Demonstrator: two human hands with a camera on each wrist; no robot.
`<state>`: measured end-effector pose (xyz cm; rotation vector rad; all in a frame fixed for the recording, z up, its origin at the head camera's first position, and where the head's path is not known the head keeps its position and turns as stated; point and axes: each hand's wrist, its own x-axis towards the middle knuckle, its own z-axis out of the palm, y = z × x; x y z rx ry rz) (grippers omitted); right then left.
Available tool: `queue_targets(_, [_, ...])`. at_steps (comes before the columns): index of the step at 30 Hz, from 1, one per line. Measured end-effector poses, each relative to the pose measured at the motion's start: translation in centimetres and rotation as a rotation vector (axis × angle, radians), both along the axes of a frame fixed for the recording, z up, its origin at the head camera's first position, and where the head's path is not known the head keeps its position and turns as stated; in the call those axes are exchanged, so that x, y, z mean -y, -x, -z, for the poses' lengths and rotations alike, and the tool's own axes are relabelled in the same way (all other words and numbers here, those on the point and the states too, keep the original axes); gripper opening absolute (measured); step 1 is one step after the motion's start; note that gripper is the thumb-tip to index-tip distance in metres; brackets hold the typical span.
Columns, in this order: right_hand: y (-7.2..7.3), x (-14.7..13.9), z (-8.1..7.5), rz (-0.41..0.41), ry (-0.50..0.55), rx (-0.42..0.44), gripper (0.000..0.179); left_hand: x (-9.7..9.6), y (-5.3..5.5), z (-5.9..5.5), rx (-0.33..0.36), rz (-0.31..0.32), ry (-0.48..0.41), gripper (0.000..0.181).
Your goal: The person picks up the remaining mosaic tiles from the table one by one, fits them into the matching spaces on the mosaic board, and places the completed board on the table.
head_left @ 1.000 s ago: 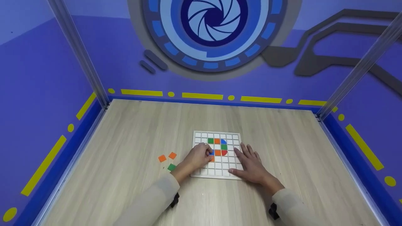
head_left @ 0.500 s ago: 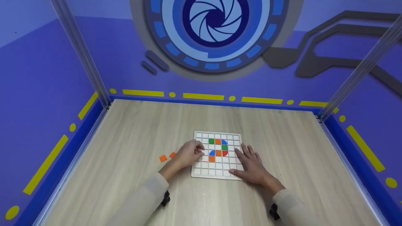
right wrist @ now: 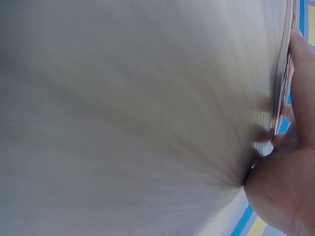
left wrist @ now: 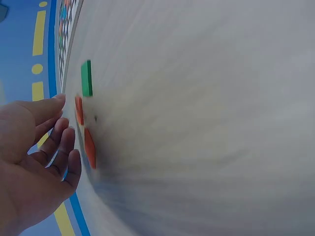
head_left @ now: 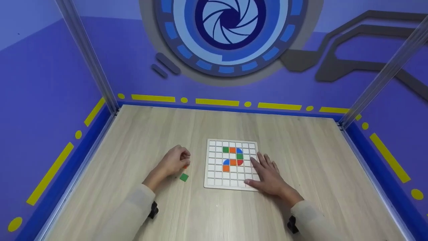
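My left hand (head_left: 170, 162) is over loose square tiles left of the white grid board (head_left: 211, 154), its fingers loosely bent with nothing between them. In the left wrist view, two orange tiles (left wrist: 89, 147) lie by the fingertips and a green tile (left wrist: 86, 78) a bit farther off. The head view shows that green tile (head_left: 184, 177) whole, while the hand mostly covers the orange ones. My right hand (head_left: 269, 177) rests spread on the board's right edge. Green, orange, blue and red tiles (head_left: 233, 162) form a curved figure in the board's middle, the blue and red ones rounded.
A pale wooden table (head_left: 150, 130) carries everything. Purple-blue panels (head_left: 110, 67) with yellow marks close it in at the back and both sides. Metal posts (head_left: 87, 57) stand at the back corners.
My left hand has gone from the board leftward to the loose tiles, uncovering the board's left side and the blue rounded tile. The right hand has stayed put.
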<state>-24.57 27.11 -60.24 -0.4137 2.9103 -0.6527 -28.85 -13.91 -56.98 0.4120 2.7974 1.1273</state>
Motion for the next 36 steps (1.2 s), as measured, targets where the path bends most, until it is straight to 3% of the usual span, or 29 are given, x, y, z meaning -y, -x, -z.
queue_targets(14, [0.0,-0.1,-0.1,-0.013,0.007,0.000,0.105,1.5,-0.3,0.0,0.023,-0.005,0.057,0.018])
queue_targets(27, [0.1,-0.1,0.1,-0.015,0.000,0.013,0.106,2.0,-0.4,0.7,0.009,0.032,0.049,0.006])
queue_targets(36, [0.1,-0.2,0.0,-0.025,-0.006,-0.006,0.106,2.5,-0.7,0.0,0.068,0.054,0.047,0.019])
